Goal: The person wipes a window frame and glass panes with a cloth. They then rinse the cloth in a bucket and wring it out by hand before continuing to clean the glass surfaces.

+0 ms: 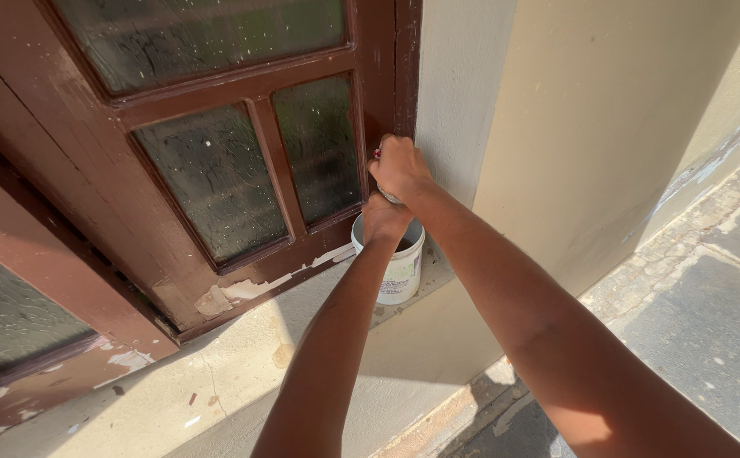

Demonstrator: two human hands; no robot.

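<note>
A brown window shutter [217, 153] with frosted panes filled the upper left of the frame, its paint flaking along the lower rail. At centre, the right hand [399, 167] was closed around a small tool, mostly hidden, pressed against the shutter's right edge. Just below it, the left hand [384, 219] rested on the rim of a white tub [400, 271] that stood on the pale sill [243, 356]. A beige wall [573, 127] took the upper right, and grey paving [709, 322] lay at lower right.
</note>
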